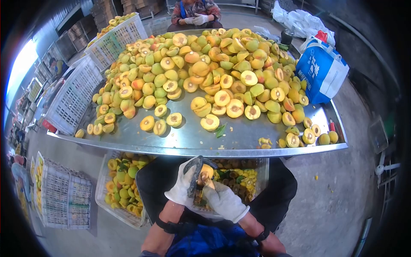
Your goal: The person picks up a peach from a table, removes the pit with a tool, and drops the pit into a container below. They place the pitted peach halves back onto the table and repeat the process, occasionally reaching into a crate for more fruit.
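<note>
My left hand [183, 185], in a white glove with black on its thumb and fingers, is closed around a yellow peach half [206, 172] above my lap. My right hand [224, 202], in a whitish glove, is closed with its fingertips against the peach's lower side. Something small and brownish shows at those fingertips, too small to make out. Below both hands stands a crate [262, 180] with peach pieces and dark pits, partly hidden by my hands. In front, a large heap of halved peaches [201, 68] lies on a metal table [188, 139].
A blue and white bag [319, 70] stands at the table's right edge. White crates [75, 96] lean along its left side. More crates [68, 199] of fruit stand on the floor at left. Across the table sits a person with gloved hands [199, 19].
</note>
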Action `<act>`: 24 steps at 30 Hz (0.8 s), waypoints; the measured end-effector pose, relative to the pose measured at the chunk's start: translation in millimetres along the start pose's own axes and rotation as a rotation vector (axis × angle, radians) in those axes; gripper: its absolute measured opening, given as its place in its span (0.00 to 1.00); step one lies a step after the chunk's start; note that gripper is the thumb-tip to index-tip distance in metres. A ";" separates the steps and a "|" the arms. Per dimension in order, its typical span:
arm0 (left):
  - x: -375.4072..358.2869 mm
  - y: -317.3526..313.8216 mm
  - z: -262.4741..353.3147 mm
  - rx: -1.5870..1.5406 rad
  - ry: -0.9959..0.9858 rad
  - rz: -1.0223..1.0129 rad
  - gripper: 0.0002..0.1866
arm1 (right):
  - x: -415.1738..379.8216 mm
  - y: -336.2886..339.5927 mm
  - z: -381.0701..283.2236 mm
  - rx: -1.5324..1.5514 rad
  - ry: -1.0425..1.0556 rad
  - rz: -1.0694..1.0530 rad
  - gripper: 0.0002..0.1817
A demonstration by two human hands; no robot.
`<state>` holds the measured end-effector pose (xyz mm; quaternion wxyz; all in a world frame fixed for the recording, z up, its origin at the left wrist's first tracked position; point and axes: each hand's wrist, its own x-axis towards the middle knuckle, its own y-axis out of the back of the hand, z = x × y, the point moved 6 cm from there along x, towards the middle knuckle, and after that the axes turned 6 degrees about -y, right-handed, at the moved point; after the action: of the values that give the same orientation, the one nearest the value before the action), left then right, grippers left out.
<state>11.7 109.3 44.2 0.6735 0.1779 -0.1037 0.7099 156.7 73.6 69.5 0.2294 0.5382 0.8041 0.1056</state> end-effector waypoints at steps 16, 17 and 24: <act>26.5 -13.6 16.6 -0.359 0.291 -0.229 0.14 | 0.3 -33.9 30.2 0.756 -0.260 -0.269 0.16; 27.3 -12.4 16.8 -0.339 0.299 -0.253 0.15 | -5.3 -33.1 27.2 0.846 -0.332 -0.315 0.17; 18.2 -16.0 4.2 -0.311 0.298 -0.058 0.22 | -5.1 -26.9 9.5 0.826 -0.301 -0.382 0.19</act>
<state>27.6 125.5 53.7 0.7207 -0.0320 -0.1061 0.6844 140.9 57.5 51.3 0.1258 0.4363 0.8211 -0.3459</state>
